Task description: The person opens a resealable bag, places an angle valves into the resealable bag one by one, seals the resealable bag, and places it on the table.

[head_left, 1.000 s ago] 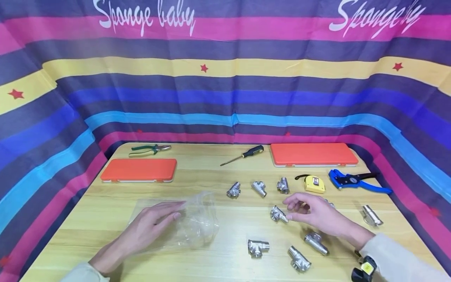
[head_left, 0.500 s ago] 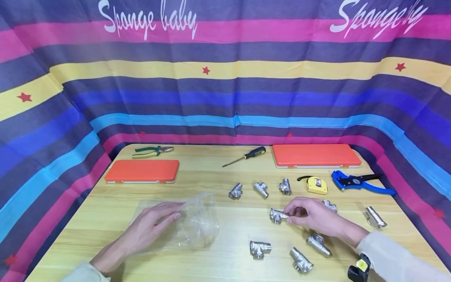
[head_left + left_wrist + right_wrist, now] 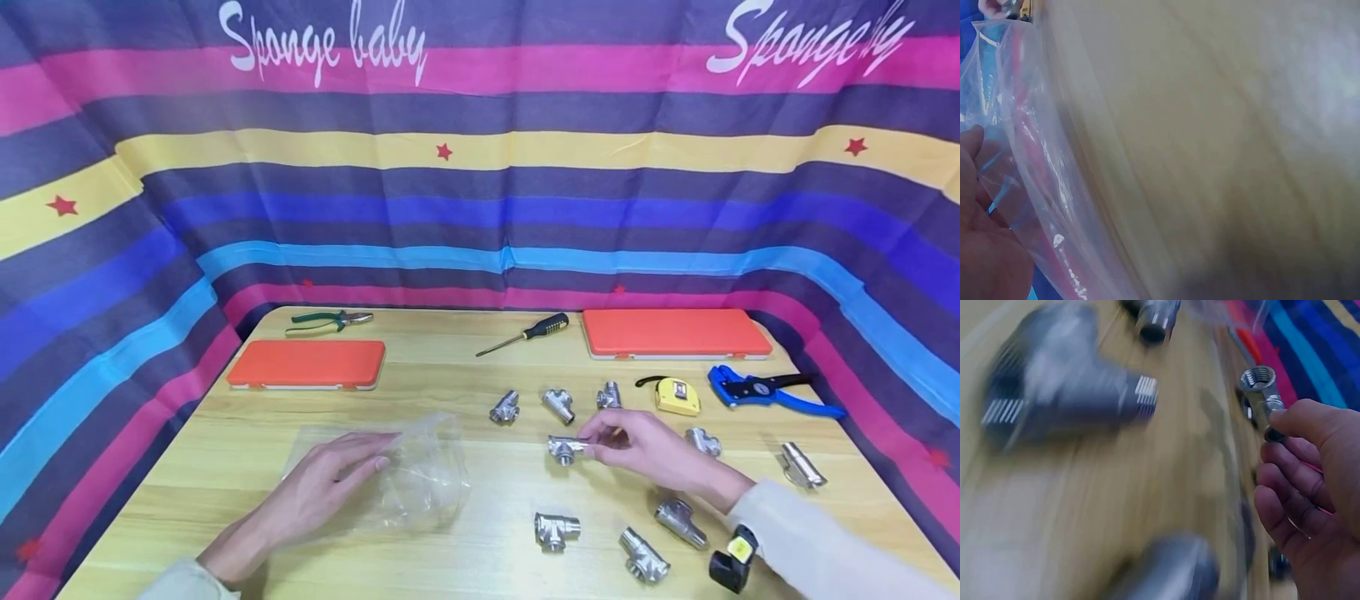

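My right hand (image 3: 652, 450) pinches a silver threaded pipe tee (image 3: 564, 448) by one end, between thumb and fingers, above the table. In the right wrist view the tee's open threaded mouth (image 3: 1258, 376) points away from the thumb. My left hand (image 3: 322, 479) holds a clear plastic bag (image 3: 427, 483) near its upper edge, and the bag's mouth bulges toward the right. The left wrist view shows the thumb (image 3: 971, 140) against the bag film (image 3: 1041, 144); the other fingers are partly hidden. Other pipe tees lie nearby, including one (image 3: 557, 531) below the held tee.
Several more tees lie on the wooden table (image 3: 420, 575), one (image 3: 506, 407) behind the bag. Farther back are two orange cases (image 3: 307, 364), green pliers (image 3: 330, 322), a screwdriver (image 3: 525, 335), a yellow tape measure (image 3: 677, 395) and a blue wire stripper (image 3: 772, 392). A striped curtain (image 3: 510, 217) surrounds the table.
My right hand has closed its fingertips on the tee, lifted it and moved it left toward the bag. My left hand stays on the bag. The head view has shifted slightly.
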`<action>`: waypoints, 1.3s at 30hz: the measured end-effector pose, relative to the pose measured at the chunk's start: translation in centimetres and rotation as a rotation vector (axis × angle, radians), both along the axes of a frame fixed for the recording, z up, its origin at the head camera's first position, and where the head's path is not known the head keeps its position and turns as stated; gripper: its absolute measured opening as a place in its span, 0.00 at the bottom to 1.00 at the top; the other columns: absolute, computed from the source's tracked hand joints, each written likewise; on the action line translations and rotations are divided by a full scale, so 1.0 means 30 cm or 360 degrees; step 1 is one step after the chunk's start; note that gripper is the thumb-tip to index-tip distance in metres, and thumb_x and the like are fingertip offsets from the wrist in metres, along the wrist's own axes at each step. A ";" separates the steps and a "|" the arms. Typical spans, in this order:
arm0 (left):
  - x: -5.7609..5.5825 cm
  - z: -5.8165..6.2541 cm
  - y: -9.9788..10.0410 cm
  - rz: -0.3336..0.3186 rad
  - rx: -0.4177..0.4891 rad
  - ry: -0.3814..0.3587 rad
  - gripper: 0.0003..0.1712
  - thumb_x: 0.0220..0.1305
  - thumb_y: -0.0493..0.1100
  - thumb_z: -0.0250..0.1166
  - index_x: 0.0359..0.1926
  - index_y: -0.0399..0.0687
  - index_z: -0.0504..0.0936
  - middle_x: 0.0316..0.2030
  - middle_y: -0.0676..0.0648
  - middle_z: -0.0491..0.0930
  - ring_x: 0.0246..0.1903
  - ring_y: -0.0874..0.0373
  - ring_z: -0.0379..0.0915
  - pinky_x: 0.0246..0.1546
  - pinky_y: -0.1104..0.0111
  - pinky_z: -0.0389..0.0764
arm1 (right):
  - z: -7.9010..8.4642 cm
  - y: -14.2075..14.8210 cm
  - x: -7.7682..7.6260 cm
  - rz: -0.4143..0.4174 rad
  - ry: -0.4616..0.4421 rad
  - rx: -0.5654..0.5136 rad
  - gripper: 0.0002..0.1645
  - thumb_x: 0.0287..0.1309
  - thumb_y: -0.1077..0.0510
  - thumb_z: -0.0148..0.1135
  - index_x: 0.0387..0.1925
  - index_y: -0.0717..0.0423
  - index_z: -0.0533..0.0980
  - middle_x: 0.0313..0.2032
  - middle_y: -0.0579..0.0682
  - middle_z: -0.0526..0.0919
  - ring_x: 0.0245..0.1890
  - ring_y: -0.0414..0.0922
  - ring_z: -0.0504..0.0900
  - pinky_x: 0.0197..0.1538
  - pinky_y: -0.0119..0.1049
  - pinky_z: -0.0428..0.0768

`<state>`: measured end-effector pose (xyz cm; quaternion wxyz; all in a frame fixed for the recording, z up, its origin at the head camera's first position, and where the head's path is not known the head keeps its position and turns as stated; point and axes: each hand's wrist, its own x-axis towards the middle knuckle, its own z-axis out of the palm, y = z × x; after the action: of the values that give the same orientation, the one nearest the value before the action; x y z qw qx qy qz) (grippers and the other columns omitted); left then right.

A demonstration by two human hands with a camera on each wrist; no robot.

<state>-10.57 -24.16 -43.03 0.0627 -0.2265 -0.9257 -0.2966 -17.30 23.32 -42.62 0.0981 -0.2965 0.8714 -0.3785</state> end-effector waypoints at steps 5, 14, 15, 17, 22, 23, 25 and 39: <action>-0.003 -0.002 0.013 -0.0024 -0.0011 -0.0016 0.20 0.83 0.50 0.62 0.71 0.62 0.84 0.66 0.59 0.85 0.65 0.53 0.83 0.66 0.47 0.84 | 0.008 -0.133 -0.008 0.0085 -0.0084 -0.0093 0.12 0.71 0.54 0.72 0.52 0.52 0.86 0.43 0.42 0.89 0.44 0.35 0.85 0.51 0.31 0.88; -0.002 -0.009 0.018 -0.0025 -0.0050 -0.0048 0.22 0.84 0.52 0.61 0.73 0.63 0.82 0.68 0.59 0.84 0.67 0.52 0.82 0.68 0.45 0.82 | -0.003 -0.404 -0.015 0.0219 -0.0126 -0.0156 0.09 0.70 0.58 0.73 0.50 0.51 0.87 0.38 0.41 0.89 0.37 0.33 0.84 0.45 0.30 0.88; -0.002 -0.010 0.018 -0.0023 -0.0052 -0.0042 0.22 0.84 0.52 0.61 0.73 0.63 0.82 0.68 0.59 0.84 0.68 0.52 0.82 0.68 0.45 0.82 | -0.007 -0.426 -0.017 0.0228 -0.0130 -0.0157 0.09 0.70 0.58 0.73 0.49 0.51 0.87 0.38 0.42 0.89 0.36 0.33 0.84 0.44 0.30 0.88; -0.003 -0.011 0.018 -0.0015 -0.0057 -0.0032 0.22 0.84 0.52 0.61 0.73 0.63 0.82 0.68 0.59 0.83 0.68 0.52 0.82 0.68 0.45 0.82 | -0.012 -0.462 -0.022 0.0235 -0.0136 -0.0147 0.08 0.71 0.57 0.73 0.49 0.51 0.87 0.37 0.42 0.90 0.35 0.32 0.84 0.44 0.29 0.88; -0.006 -0.016 0.023 -0.0018 -0.0069 0.0012 0.22 0.84 0.51 0.61 0.73 0.61 0.82 0.68 0.58 0.84 0.67 0.51 0.82 0.67 0.44 0.82 | -0.026 -0.528 -0.032 0.0225 -0.0160 -0.0094 0.08 0.70 0.57 0.74 0.48 0.51 0.88 0.36 0.41 0.91 0.32 0.32 0.83 0.43 0.28 0.84; -0.007 -0.017 0.025 -0.0023 -0.0068 0.0027 0.22 0.84 0.50 0.61 0.72 0.61 0.83 0.67 0.58 0.84 0.67 0.50 0.82 0.67 0.44 0.83 | -0.031 -0.538 -0.033 0.0221 -0.0167 -0.0087 0.08 0.69 0.57 0.74 0.47 0.52 0.88 0.36 0.41 0.91 0.32 0.31 0.82 0.43 0.27 0.84; -0.008 -0.018 0.027 -0.0039 -0.0064 0.0064 0.21 0.84 0.49 0.62 0.72 0.59 0.83 0.67 0.56 0.85 0.66 0.49 0.83 0.67 0.44 0.83 | -0.037 -0.557 -0.032 0.0204 -0.0187 -0.0083 0.08 0.68 0.57 0.75 0.47 0.52 0.88 0.37 0.42 0.92 0.32 0.31 0.83 0.43 0.27 0.84; -0.007 -0.021 0.028 -0.0025 -0.0043 0.0086 0.20 0.83 0.47 0.62 0.70 0.59 0.85 0.66 0.55 0.86 0.66 0.50 0.83 0.67 0.45 0.83 | 0.002 -0.414 -0.061 0.0152 -0.0275 -0.0171 0.17 0.74 0.50 0.70 0.58 0.52 0.86 0.47 0.45 0.92 0.40 0.41 0.88 0.45 0.32 0.89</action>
<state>-10.79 -23.33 -43.66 0.0823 -0.2424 -0.9258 -0.2783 -19.12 10.89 -42.56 0.1748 -0.3087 0.8229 -0.4437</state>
